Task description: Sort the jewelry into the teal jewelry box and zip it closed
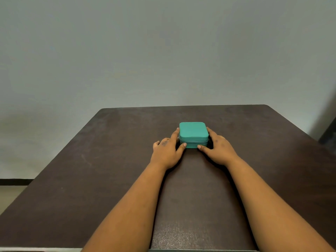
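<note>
A teal jewelry box (193, 131) with rounded corners stands on the dark brown table (112, 179), lid down and its zip line running round the side. My left hand (166, 151) lies against the box's left side, thumb on the front face and fingers along the left wall. My right hand (219, 149) mirrors it on the right side, thumb at the front right corner. Both hands hold the box between them. No jewelry shows anywhere on the table.
The table's far edge runs just behind the box, with a plain grey wall (163, 51) beyond. A dark vertical object (330, 131) stands past the table's right corner. Floor shows off the left edge.
</note>
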